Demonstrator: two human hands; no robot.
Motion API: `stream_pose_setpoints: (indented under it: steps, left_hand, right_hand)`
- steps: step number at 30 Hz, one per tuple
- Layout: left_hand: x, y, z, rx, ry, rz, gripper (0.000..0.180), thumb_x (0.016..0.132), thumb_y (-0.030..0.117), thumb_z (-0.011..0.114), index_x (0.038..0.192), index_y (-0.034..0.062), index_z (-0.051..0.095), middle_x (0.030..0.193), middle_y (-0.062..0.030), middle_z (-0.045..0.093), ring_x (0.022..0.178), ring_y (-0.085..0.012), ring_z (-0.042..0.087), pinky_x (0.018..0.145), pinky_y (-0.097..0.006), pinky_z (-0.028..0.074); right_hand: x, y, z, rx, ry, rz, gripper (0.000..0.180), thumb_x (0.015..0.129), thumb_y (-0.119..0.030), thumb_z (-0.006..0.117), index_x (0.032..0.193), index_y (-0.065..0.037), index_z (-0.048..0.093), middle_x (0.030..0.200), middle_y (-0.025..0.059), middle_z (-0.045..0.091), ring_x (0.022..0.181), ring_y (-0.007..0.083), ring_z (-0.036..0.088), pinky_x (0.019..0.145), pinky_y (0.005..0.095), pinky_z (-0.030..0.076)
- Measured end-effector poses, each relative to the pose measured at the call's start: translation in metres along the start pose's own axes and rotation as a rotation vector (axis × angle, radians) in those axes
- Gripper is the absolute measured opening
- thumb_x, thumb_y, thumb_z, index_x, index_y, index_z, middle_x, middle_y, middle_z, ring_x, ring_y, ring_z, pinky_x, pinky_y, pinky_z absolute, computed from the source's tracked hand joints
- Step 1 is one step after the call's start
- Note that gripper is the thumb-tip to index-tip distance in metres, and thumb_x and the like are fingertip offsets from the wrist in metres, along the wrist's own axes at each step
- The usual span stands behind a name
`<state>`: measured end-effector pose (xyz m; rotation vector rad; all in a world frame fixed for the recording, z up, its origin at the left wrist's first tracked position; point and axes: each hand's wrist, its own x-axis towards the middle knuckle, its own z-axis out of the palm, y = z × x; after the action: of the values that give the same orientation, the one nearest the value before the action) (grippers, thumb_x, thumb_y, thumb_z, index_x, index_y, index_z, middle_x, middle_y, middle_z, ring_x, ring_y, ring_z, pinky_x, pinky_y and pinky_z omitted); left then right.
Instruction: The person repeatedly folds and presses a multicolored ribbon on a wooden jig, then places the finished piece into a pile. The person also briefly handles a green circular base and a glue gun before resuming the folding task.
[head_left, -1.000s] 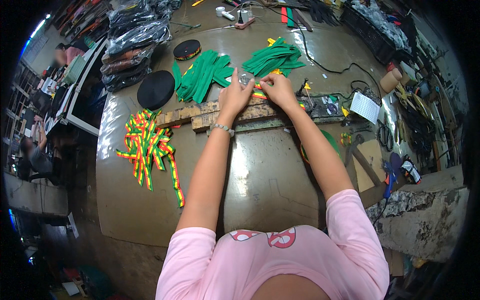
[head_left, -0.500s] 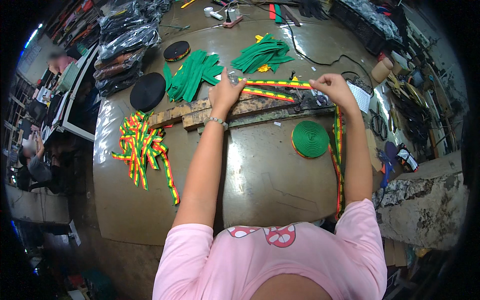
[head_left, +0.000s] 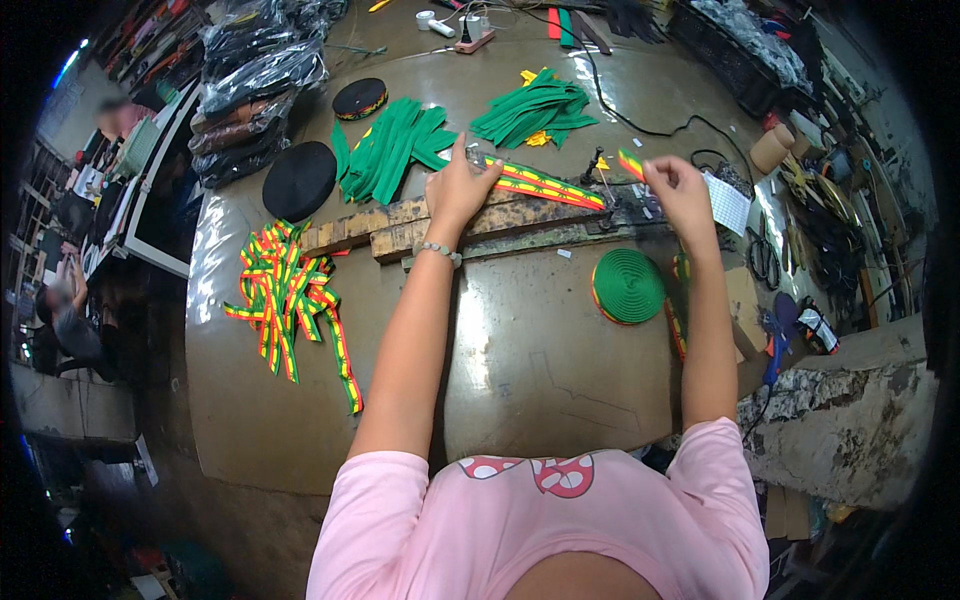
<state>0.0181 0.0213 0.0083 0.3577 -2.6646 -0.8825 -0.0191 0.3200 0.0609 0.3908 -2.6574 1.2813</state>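
Note:
My left hand [head_left: 462,192] is closed on the left ends of two striped ribbon pieces [head_left: 545,184], red, yellow and green with a dark pattern. They stretch rightward over a worn wooden bar [head_left: 410,215]. Between thumb and finger, my right hand [head_left: 680,200] pinches a separate ribbon end [head_left: 630,164], its short tip sticking up to the left. More of this ribbon hangs by my right forearm, partly hidden. A small dark upright post [head_left: 594,164] stands at the bar's right end. Nearer me lies a coiled green-faced ribbon roll [head_left: 628,286].
A heap of cut striped ribbons [head_left: 290,290] lies at left. Beyond the bar are green strip bundles [head_left: 390,150] and black rolls [head_left: 299,180]. A black cord [head_left: 650,128], scissors [head_left: 763,262] and a dark crate [head_left: 725,45] sit to the right. People are at far left.
The ribbon that spanned both hands is now parted, leaving a gap before my right hand. The left-hand pieces now lie side by side, sloping down to the right.

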Motion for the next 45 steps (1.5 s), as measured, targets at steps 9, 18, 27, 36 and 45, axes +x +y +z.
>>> stream_pose_setpoints:
  steps: [9, 18, 27, 36, 45]
  left_hand:
    - [-0.005, -0.005, -0.012, -0.135, -0.051, 0.047, 0.076, 0.073, 0.041, 0.06, 0.136, 0.009, 0.033, 0.082, -0.0074, 0.067, 0.079, -0.0262, 0.064, 0.073, -0.038, 0.048]
    - [0.002, 0.002, 0.001, -0.024, -0.005, -0.067, 0.066, 0.075, 0.049, 0.06, 0.126, 0.0097, 0.048, 0.085, -0.0071, 0.067, 0.085, -0.0285, 0.064, 0.076, -0.039, 0.048]
    - [0.008, -0.003, 0.004, -0.025, -0.037, -0.081, 0.069, 0.072, 0.054, 0.062, 0.125, 0.0114, 0.05, 0.085, -0.0041, 0.067, 0.084, -0.024, 0.064, 0.073, -0.036, 0.046]
    - [0.006, -0.001, 0.0, 0.017, -0.039, -0.064, 0.069, 0.073, 0.053, 0.061, 0.126, 0.0119, 0.049, 0.087, -0.0056, 0.067, 0.087, -0.0265, 0.063, 0.076, -0.038, 0.047]
    - [0.0, -0.01, -0.002, -0.191, -0.051, 0.008, 0.075, 0.073, 0.038, 0.063, 0.135, 0.0071, 0.034, 0.085, -0.0056, 0.068, 0.083, -0.0263, 0.064, 0.081, -0.038, 0.045]
  right_hand:
    - [0.041, -0.06, 0.145, 0.026, -0.193, -0.056, 0.024, 0.074, -0.024, 0.065, 0.081, -0.001, 0.067, 0.079, 0.0169, 0.065, 0.075, 0.0299, 0.064, 0.071, 0.0373, 0.05]
    - [0.042, -0.065, 0.128, -0.111, -0.234, -0.04, 0.024, 0.071, -0.027, 0.069, 0.072, -0.003, 0.067, 0.071, 0.0177, 0.064, 0.07, 0.0293, 0.065, 0.067, 0.0379, 0.05]
    - [0.017, -0.042, -0.009, -0.147, -0.241, -0.061, 0.033, 0.074, -0.033, 0.068, 0.073, -0.001, 0.066, 0.056, 0.0073, 0.057, 0.051, 0.0133, 0.052, 0.051, 0.029, 0.042]
    - [-0.016, 0.04, 0.018, 0.369, -0.364, 0.458, 0.026, 0.078, -0.03, 0.069, 0.071, -0.007, 0.061, 0.056, -0.0064, 0.044, 0.049, 0.0059, 0.036, 0.044, 0.0243, 0.026]
    - [0.019, -0.042, 0.048, 0.067, 0.025, -0.11, 0.03, 0.077, -0.032, 0.066, 0.077, -0.001, 0.067, 0.071, 0.0103, 0.065, 0.063, 0.0203, 0.061, 0.061, 0.0319, 0.046]
